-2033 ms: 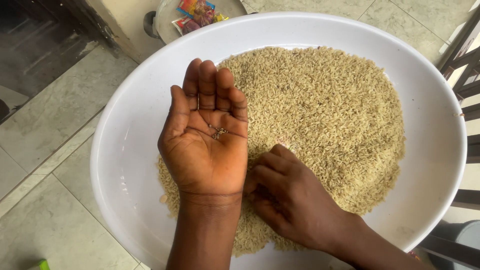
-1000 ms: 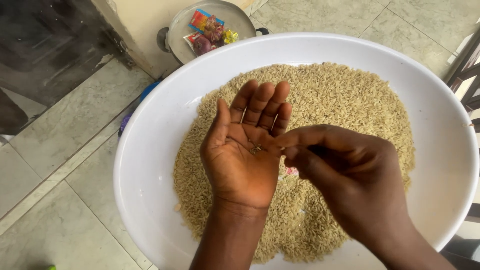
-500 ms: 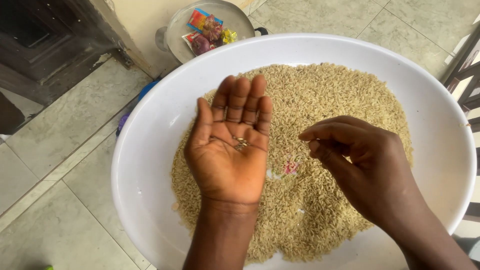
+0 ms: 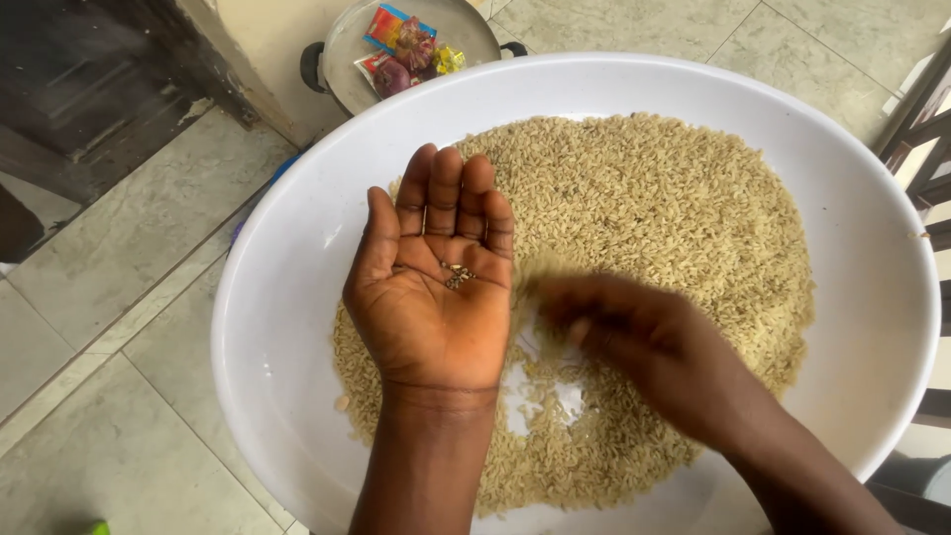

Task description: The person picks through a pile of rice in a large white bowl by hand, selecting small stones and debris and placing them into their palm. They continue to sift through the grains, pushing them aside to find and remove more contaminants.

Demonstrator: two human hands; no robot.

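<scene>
Now your left hand (image 4: 436,297) was held flat and fully open, palm up, just above the near left part of the grain. It did not grip anything; a few small dark bits (image 4: 457,274) only lay loose in the hollow of the palm, near the base of the fingers. Half a second before, your right hand (image 4: 634,342) was lifted in the air beside the left one with the fingertips pinched together. At this moment it had gone down again into the rice (image 4: 674,218), and it was blurred by motion, so I cannot tell if the fingers were closed on something or only spreading the grains. Close under it, the rice was pushed apart and bare white patches of the bowl bottom showed. I judge from this that one picked bit was already put in your palm and you returned to search for the next one; the little pile in the palm looked about the same as before.

The rice lay in a broad shallow heap inside the big white bowl (image 4: 287,267), filling most of its middle and far side. Beyond the far rim, on the tiled floor (image 4: 109,327), stood a grey metal pan (image 4: 342,45) with some coloured packets (image 4: 401,45) in it.
</scene>
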